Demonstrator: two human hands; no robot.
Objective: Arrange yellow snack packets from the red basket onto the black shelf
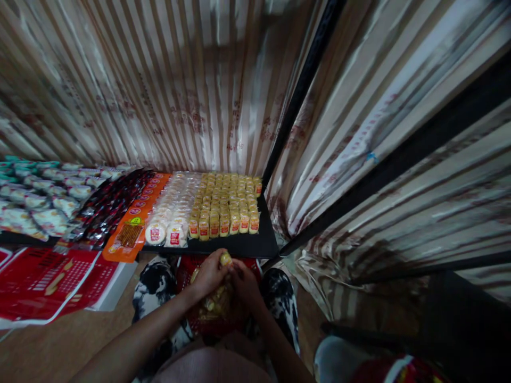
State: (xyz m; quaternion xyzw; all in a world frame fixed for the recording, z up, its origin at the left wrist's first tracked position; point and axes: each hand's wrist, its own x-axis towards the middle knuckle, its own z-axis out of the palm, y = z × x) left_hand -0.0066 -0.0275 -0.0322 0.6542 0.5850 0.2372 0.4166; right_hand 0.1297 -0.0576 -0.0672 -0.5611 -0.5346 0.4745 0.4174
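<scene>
My left hand (211, 274) and my right hand (244, 282) meet above my lap, fingers closed around a small yellow wrapped snack (225, 259). It resembles the yellow snack packets (224, 215) lined up in rows on the black table (235, 246) just ahead. Below my hands, between my knees, sits a red bag (199, 319) with more yellow packets (215, 306) inside. My fingers partly cover the held snack. Exactly where each fingertip grips it is hard to make out in the dim light.
Left of the yellow rows lie white round packaged snacks (175, 232), an orange bag (126, 236), dark red packets (106, 207) and whitish packets (54, 213). Red printed bags (51, 287) hang at the table's left front. Striped curtains (179, 80) and black poles (297, 96) enclose the table.
</scene>
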